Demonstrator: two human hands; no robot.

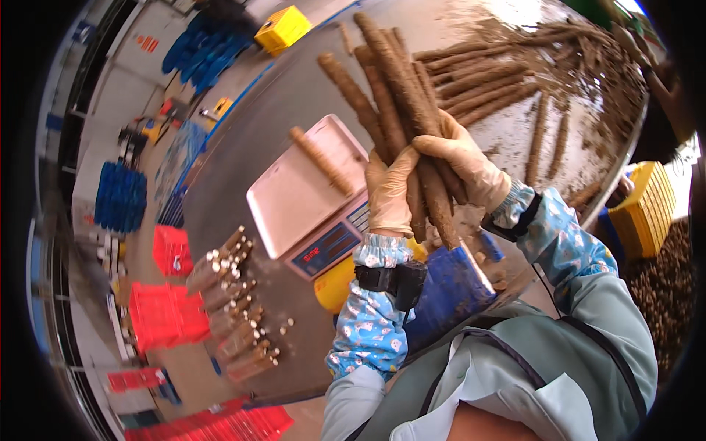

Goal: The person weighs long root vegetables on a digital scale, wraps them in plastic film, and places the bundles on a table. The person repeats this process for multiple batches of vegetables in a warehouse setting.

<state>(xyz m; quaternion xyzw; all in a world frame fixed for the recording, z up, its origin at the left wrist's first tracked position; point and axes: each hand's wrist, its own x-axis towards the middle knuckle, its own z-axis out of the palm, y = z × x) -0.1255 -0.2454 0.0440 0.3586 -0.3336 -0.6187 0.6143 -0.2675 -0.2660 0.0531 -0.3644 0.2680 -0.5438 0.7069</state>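
Both my hands wear pale gloves and are closed around one bundle of long brown yams (404, 84). My left hand (390, 191) wraps the near left side of the bundle. From the right, my right hand (471, 158) grips the same yams, its thumb beside my left one. The bundle tilts, its longer ends fanning out away from me. Left of it stands a weighing scale (283, 198) with a pinkish-white pan and a lit red display. One short yam (321, 160) lies across that pan. Lower yam ends stick out below my hands, over a blue crate (448, 287).
More soil-covered yams (485, 73) lie on the table at the far right amid loose dirt. Bundled yams with pale cut ends (239, 309) sit left of the scale. Red crates (165, 316) stand beyond the left edge. A yellow basket (643, 209) and another person are at right.
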